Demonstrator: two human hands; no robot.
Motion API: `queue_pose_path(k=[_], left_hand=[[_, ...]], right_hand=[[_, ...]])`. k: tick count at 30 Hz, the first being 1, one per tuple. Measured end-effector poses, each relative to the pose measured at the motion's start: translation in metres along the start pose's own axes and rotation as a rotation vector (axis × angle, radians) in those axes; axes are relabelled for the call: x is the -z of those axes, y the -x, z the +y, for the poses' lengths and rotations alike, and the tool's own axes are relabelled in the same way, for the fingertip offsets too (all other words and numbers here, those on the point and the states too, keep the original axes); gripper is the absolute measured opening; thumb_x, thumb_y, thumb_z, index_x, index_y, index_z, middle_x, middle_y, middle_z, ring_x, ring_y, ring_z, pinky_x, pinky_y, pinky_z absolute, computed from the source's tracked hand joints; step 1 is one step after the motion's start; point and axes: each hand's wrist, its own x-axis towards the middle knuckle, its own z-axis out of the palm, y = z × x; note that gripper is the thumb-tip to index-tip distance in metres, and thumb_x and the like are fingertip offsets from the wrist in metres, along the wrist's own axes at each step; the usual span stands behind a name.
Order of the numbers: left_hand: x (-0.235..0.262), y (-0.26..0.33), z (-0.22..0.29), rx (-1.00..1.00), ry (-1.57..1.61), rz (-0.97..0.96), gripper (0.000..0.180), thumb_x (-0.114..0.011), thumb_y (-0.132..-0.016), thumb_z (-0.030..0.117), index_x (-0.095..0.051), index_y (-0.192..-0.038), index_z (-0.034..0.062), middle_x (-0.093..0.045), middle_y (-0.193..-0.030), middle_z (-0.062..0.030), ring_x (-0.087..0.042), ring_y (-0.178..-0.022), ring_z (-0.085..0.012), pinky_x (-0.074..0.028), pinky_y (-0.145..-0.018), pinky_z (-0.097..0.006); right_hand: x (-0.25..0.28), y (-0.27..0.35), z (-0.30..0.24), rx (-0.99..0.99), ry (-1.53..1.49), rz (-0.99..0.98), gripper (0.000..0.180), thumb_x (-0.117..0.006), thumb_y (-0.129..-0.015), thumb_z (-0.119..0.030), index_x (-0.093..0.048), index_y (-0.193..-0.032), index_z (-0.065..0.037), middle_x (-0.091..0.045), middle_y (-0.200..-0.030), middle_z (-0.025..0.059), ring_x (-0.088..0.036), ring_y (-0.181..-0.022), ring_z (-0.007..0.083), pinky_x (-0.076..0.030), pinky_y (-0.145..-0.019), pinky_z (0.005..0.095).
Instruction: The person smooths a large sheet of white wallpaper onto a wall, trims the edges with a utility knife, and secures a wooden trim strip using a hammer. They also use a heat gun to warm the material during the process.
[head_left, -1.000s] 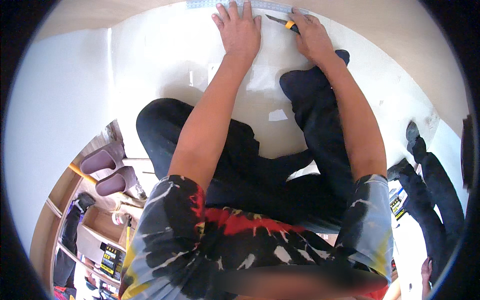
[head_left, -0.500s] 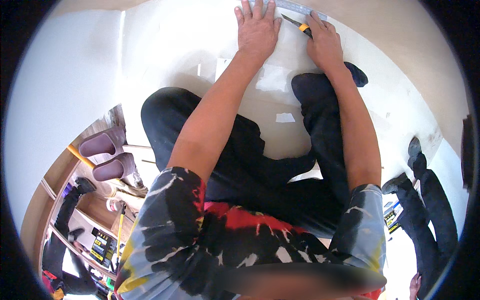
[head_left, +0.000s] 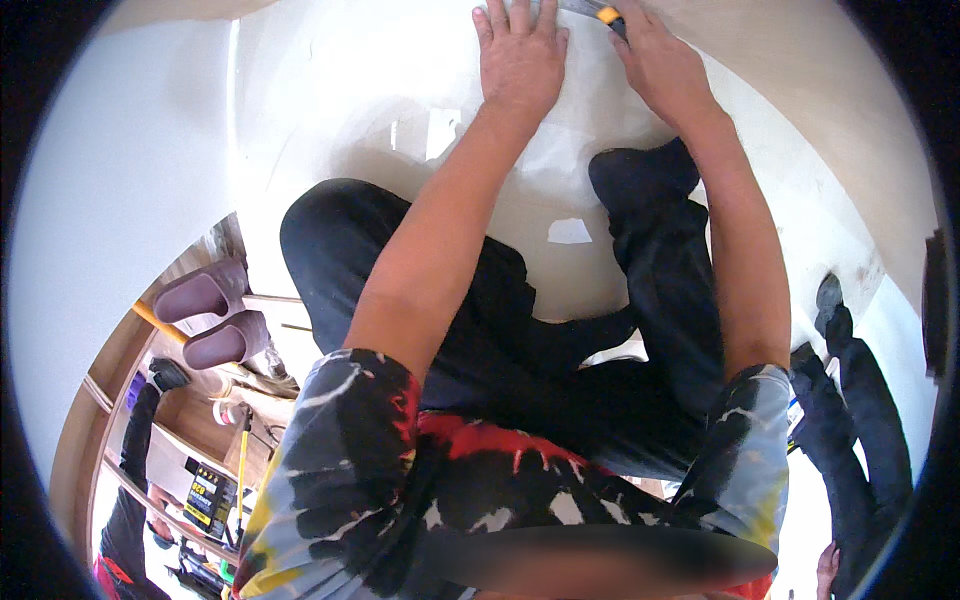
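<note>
My left hand (head_left: 522,62) lies flat on a large white surface (head_left: 330,75), fingers spread, at the top of the view. Up and to the right, my right hand (head_left: 665,65) is closed around a utility knife (head_left: 609,15) with a yellow and black body. The knife's tip end points left, close to the upper picture edge, where a thin grey strip is partly cut off. A white paper scrap (head_left: 570,231) rests between my legs. Another white patch (head_left: 443,132) lies below my left hand, beside my forearm.
Two brown slide sandals (head_left: 226,339) are at the left, by a wooden frame (head_left: 75,440). Below them are a yellow-handled tool (head_left: 242,460) and a black and yellow box (head_left: 208,498). Another person's dark-trousered legs (head_left: 872,400) are at the right; someone else's leg (head_left: 140,430) shows lower left.
My right hand has moved up and slightly right with the utility knife, nearer the picture's top edge. My left hand stays flat in nearly the same place. The ruler at the top has mostly left view.
</note>
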Motion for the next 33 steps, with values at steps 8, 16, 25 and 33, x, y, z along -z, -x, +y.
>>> queue_pose_path(k=[8, 16, 25, 33], left_hand=[[-0.008, 0.003, -0.002, -0.043, -0.027, -0.073, 0.060, -0.054, -0.096, 0.026, -0.048, -0.149, -0.0015, -0.045, -0.152, -0.0286, -0.034, -0.146, -0.0494, -0.024, -0.122, -0.063], [0.006, -0.003, 0.008, -0.005, 0.095, -0.041, 0.073, -0.055, -0.097, 0.027, -0.029, -0.161, 0.0017, -0.030, -0.162, -0.0279, -0.028, -0.150, -0.0498, -0.024, -0.121, -0.064], [0.001, -0.004, 0.007, -0.010, 0.140, 0.006, 0.071, -0.056, -0.097, 0.026, -0.032, -0.160, 0.0030, -0.028, -0.163, -0.0280, -0.022, -0.153, -0.0503, -0.022, -0.121, -0.067], [0.000, -0.006, 0.006, -0.008, -0.038, -0.095, 0.067, -0.054, -0.098, 0.030, -0.038, -0.156, 0.0005, -0.036, -0.158, -0.0283, -0.027, -0.150, -0.0496, -0.021, -0.122, -0.066]], right_hand=[[-0.014, -0.052, -0.034, 0.237, -0.014, -0.018, 0.031, -0.051, -0.097, -0.016, -0.056, -0.117, 0.007, -0.070, -0.103, 0.0266, -0.069, -0.103, 0.0446, -0.056, -0.088, 0.0486], [-0.016, -0.073, -0.055, 0.301, 0.231, -0.024, 0.030, -0.054, -0.095, -0.019, -0.062, -0.116, 0.000, -0.070, -0.106, 0.0214, -0.072, -0.101, 0.0318, -0.058, -0.088, 0.0402], [-0.025, -0.081, -0.047, 0.351, 0.296, 0.004, 0.028, -0.057, -0.094, -0.021, -0.061, -0.113, 0.000, -0.072, -0.103, 0.0195, -0.074, -0.094, 0.0320, -0.061, -0.079, 0.0410], [-0.023, -0.071, -0.037, 0.180, 0.248, -0.200, 0.025, -0.056, -0.096, -0.019, -0.057, -0.112, 0.000, -0.072, -0.099, 0.0225, -0.074, -0.094, 0.0349, -0.061, -0.078, 0.0436]])
